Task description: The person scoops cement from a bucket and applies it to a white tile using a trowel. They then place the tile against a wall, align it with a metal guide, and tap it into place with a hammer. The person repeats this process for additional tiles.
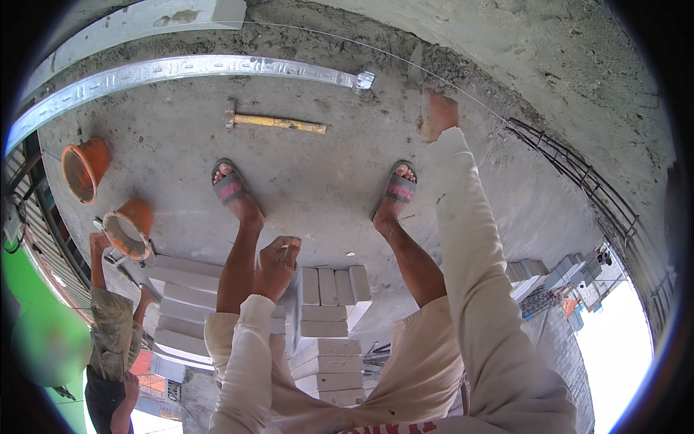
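Observation:
My right hand (438,114) is closed on a grey flat blade (416,65), which looks like a trowel, held by the rough cement strip where a thin string (376,52) runs across. My left hand (276,264) hangs low beside my left leg with its fingers curled; I cannot make out whether anything is in it. A yellow-handled hammer (282,123) lies on the concrete floor (318,188) between my sandalled feet and a long perforated galvanised metal channel (181,67), which lies below a pale beam (181,16).
Two orange buckets (129,228) stand at left, beside a co-worker (108,325) whose hand is near the lower one. Stacks of pale grey blocks (325,312) are around my legs at the bottom. Dark rebar (564,165) runs along the rough cement edge at right, near a bright opening.

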`<state>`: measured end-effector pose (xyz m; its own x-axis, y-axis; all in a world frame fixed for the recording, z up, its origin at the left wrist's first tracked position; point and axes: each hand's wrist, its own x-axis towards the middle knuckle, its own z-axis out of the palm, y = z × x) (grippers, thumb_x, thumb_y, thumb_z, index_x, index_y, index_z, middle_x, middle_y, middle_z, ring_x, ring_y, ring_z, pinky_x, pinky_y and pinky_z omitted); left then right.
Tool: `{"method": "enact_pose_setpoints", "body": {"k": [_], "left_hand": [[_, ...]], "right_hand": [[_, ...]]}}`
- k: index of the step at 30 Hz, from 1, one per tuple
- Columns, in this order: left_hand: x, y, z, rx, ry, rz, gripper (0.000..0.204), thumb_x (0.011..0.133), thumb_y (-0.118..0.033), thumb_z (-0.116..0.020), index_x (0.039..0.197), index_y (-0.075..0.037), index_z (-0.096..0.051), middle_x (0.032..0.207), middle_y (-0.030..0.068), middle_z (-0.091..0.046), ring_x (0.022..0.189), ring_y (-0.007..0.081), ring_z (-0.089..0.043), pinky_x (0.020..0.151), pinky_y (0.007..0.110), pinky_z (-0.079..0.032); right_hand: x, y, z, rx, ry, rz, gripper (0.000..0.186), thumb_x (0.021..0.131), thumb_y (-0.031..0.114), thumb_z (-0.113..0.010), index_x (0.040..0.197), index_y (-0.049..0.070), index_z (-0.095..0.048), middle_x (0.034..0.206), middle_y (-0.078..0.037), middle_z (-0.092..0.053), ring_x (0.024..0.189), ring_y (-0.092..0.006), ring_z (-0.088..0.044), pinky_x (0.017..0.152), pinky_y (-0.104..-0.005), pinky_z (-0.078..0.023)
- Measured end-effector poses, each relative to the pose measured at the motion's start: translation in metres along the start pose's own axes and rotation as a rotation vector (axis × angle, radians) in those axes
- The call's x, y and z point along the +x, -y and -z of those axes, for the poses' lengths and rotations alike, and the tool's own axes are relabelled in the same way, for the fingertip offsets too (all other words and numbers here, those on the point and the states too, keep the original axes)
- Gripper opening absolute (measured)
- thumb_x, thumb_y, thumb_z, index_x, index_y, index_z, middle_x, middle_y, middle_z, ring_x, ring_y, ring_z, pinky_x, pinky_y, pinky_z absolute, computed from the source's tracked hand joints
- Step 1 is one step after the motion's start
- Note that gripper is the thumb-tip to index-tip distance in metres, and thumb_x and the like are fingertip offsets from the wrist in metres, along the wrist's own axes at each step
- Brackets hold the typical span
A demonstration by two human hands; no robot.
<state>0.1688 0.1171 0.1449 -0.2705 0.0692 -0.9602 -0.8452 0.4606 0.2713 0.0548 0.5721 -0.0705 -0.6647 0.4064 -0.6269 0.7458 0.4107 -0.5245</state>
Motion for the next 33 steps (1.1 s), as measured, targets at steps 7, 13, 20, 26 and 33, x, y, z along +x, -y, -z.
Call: {"method": "enact_pose_setpoints", "body": {"k": [7,13,20,26,33], "left_hand": [[0.015,0.01,0.012,-0.142,-0.015,0.0,0.029,0.108,-0.029,-0.068,0.111,0.0,-0.073,0.068,-0.0036,-0.06,0.06,0.006,-0.053,0.057,0.026,-0.042],[0.022,0.015,0.009,-0.202,-0.016,-0.003,0.027,0.108,-0.026,-0.068,0.11,0.0,-0.073,0.068,-0.0023,-0.061,0.057,0.0064,-0.052,0.053,0.027,-0.04],[0.023,0.001,0.011,-0.239,-0.043,0.039,0.025,0.107,-0.026,-0.069,0.108,-0.001,-0.073,0.068,-0.0021,-0.061,0.058,0.0056,-0.052,0.053,0.027,-0.039],[0.023,0.001,0.003,-0.277,-0.065,0.052,0.026,0.106,-0.027,-0.07,0.108,-0.001,-0.073,0.067,-0.0028,-0.061,0.057,0.0053,-0.051,0.053,0.026,-0.04],[0.026,-0.006,0.004,-0.255,-0.077,0.038,0.026,0.106,-0.027,-0.07,0.109,-0.001,-0.074,0.067,-0.0025,-0.061,0.057,0.0057,-0.053,0.052,0.026,-0.04]], "right_hand": [[-0.047,0.109,-0.029,-0.702,-0.128,-0.028,0.035,0.099,0.035,-0.059,0.12,0.01,-0.072,0.11,-0.027,-0.077,0.106,-0.0466,-0.074,0.096,-0.056,-0.058],[-0.052,0.105,0.015,-0.883,-0.075,0.031,0.039,0.101,0.039,-0.06,0.124,0.01,-0.068,0.108,-0.023,-0.077,0.102,-0.0446,-0.075,0.092,-0.0565,-0.059],[-0.018,0.232,-0.103,-0.76,0.113,0.383,0.043,0.106,0.042,-0.055,0.124,0.006,-0.068,0.11,-0.022,-0.077,0.103,-0.0409,-0.075,0.092,-0.0538,-0.06],[0.011,0.296,-0.147,-0.641,0.242,0.316,0.039,0.104,0.038,-0.058,0.117,0.005,-0.074,0.113,-0.021,-0.077,0.11,-0.0388,-0.074,0.099,-0.0505,-0.059],[0.013,0.295,-0.138,-0.893,0.149,0.509,0.032,0.096,0.038,-0.071,0.108,0.009,-0.079,0.119,-0.017,-0.077,0.113,-0.0351,-0.075,0.099,-0.0468,-0.06]]}}
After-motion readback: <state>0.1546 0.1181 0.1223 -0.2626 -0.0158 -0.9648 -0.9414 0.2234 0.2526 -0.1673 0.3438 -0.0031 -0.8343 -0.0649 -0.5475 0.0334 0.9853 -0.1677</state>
